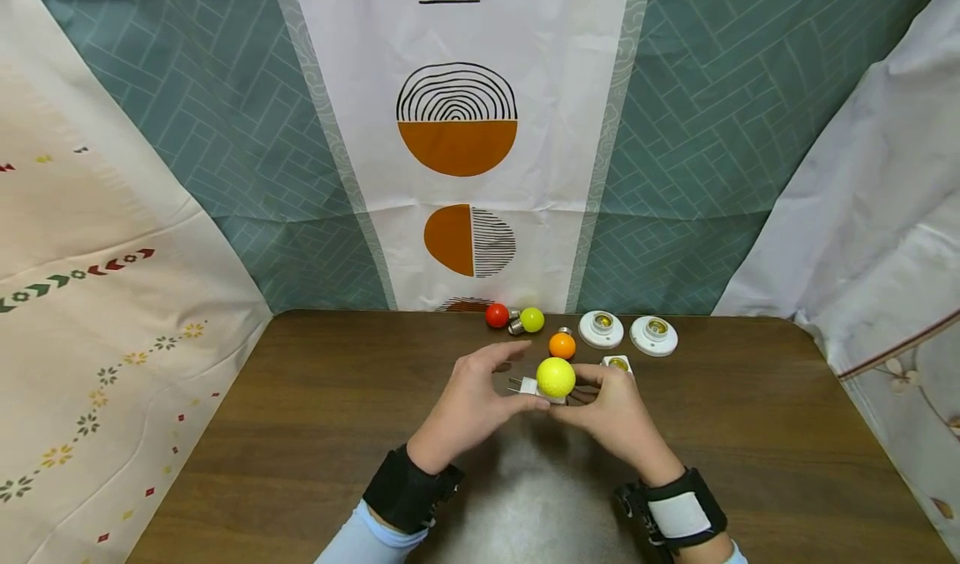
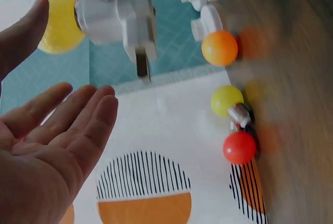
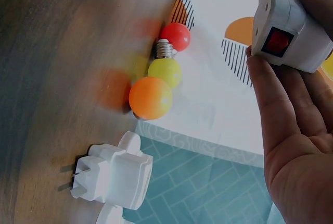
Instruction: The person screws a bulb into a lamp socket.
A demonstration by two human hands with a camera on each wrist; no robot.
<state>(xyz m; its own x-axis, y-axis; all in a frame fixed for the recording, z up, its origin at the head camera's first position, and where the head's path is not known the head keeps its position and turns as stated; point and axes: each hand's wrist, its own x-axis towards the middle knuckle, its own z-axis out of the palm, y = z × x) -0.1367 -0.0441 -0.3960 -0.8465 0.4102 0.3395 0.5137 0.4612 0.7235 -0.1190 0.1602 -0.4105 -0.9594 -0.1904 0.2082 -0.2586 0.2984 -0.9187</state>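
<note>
My right hand point(image 1: 621, 418) grips a white plug-in bulb socket point(image 2: 106, 18), its plug prongs pointing left in the head view. A red rocker switch point(image 3: 277, 41) shows on the socket's side. Fitted in the socket is a round yellow bulb point(image 1: 556, 377), tilted toward the head camera. To the left of it, my left hand point(image 1: 480, 397) has its fingers spread and extended. Its thumb overlaps the bulb's edge in the left wrist view; whether it touches, I cannot tell.
Behind the hands lie a red bulb point(image 1: 497, 315), a yellow-green bulb point(image 1: 532, 320) and an orange bulb point(image 1: 562, 346). Two round white sockets point(image 1: 601, 329) stand at the table's back edge. Another white plug-in socket point(image 3: 112, 174) is beside the right hand. Patterned cloth hangs behind the wooden table point(image 1: 337, 406).
</note>
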